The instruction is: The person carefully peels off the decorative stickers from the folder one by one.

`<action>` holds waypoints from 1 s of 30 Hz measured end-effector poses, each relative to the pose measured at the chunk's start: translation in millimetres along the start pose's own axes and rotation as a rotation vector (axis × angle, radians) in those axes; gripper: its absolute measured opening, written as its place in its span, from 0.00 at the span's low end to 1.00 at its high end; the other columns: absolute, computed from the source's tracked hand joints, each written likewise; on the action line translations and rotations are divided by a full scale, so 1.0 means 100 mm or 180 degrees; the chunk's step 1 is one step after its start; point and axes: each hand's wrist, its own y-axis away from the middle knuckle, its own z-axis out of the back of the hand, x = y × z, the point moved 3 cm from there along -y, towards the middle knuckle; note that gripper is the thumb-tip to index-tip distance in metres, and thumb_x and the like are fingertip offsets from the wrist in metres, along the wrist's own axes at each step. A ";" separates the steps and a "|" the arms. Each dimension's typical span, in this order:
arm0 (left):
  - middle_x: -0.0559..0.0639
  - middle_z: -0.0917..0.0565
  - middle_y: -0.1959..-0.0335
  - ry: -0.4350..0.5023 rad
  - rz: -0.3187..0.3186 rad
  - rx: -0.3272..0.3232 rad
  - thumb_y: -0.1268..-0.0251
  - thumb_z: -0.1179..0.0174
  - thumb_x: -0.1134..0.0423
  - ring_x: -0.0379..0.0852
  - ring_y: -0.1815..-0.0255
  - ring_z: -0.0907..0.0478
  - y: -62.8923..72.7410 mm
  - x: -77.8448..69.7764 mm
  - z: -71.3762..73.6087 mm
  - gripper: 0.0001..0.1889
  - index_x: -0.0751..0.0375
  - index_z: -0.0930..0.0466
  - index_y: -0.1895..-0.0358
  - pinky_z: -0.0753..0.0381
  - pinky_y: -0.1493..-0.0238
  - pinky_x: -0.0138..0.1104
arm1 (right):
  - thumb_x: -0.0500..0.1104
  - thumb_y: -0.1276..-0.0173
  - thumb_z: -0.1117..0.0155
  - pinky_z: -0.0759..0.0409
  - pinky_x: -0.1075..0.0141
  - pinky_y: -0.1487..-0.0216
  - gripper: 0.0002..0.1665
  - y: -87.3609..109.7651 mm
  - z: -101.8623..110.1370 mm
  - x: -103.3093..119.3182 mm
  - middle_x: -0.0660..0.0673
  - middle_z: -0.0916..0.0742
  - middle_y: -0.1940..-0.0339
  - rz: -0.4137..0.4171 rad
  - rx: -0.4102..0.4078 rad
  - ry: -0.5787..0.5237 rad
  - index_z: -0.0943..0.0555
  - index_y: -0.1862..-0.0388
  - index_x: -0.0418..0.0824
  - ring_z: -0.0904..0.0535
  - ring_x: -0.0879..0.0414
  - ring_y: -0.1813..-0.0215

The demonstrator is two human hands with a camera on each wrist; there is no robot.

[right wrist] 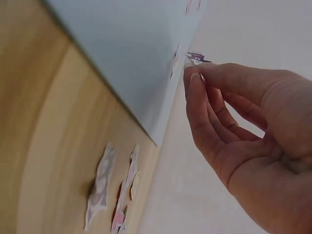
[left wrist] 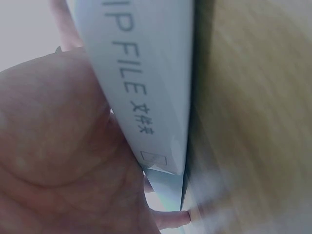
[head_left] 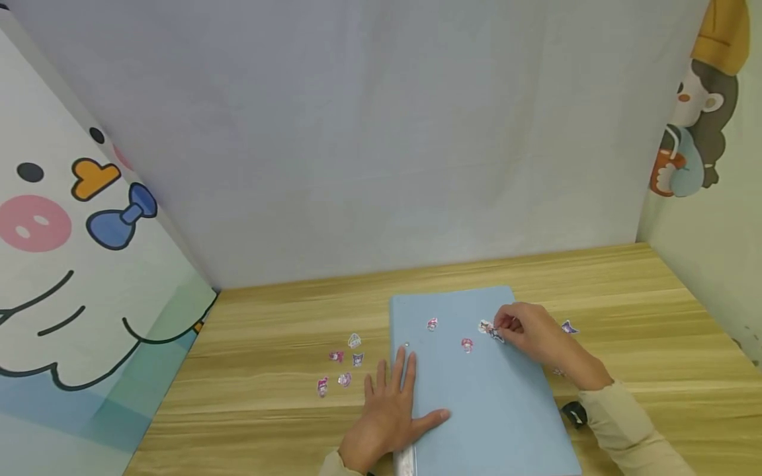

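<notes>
A light-blue file folder (head_left: 470, 403) lies on the wooden table. My left hand (head_left: 387, 413) rests on its left edge with fingers spread; in the left wrist view the palm is beside the printed spine (left wrist: 141, 87). Between thumb and fingertips, my right hand (head_left: 530, 334) pinches a small cartoon sticker (right wrist: 197, 58) over the folder's upper right part. Beside that sticker, another cartoon sticker (head_left: 485, 326) shows in the head view. Two pink-and-white stickers, one upper left (head_left: 432, 324) and one nearer the middle (head_left: 467, 345), are on the cover.
Several loose stickers (head_left: 344, 379) lie on the table left of the folder. More, including a purple one (head_left: 569, 327), lie to its right, partly behind my right arm. A small black object (head_left: 574, 414) sits by the right sleeve. A pale wall (head_left: 381, 145) stands behind the table.
</notes>
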 end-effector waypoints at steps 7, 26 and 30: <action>0.59 0.54 0.15 0.0011 -0.0003 0.0007 0.35 0.48 0.23 0.73 0.20 0.51 0.02 -0.02 0.04 0.57 0.62 0.52 0.17 0.47 0.29 0.69 | 0.25 0.36 0.34 0.20 0.66 0.65 0.07 0.01 0.11 -0.11 0.48 0.16 0.70 -0.0203 -0.0134 0.0021 0.18 0.68 0.35 0.22 0.56 0.66; 0.59 0.55 0.15 0.0022 0.0016 0.0068 0.35 0.47 0.24 0.73 0.20 0.52 0.02 -0.03 0.04 0.57 0.62 0.52 0.17 0.47 0.28 0.69 | 0.28 0.31 0.38 0.17 0.46 0.56 0.03 0.14 0.36 -0.42 0.36 0.13 0.66 -0.0675 -0.0438 0.0218 0.18 0.60 0.27 0.16 0.40 0.60; 0.59 0.55 0.15 0.0022 0.0011 0.0087 0.35 0.47 0.24 0.73 0.20 0.52 0.02 -0.03 0.04 0.57 0.62 0.53 0.17 0.47 0.28 0.69 | 0.29 0.30 0.38 0.18 0.44 0.54 0.05 0.16 0.40 -0.47 0.34 0.13 0.63 -0.0774 -0.0422 0.0224 0.18 0.59 0.26 0.16 0.38 0.58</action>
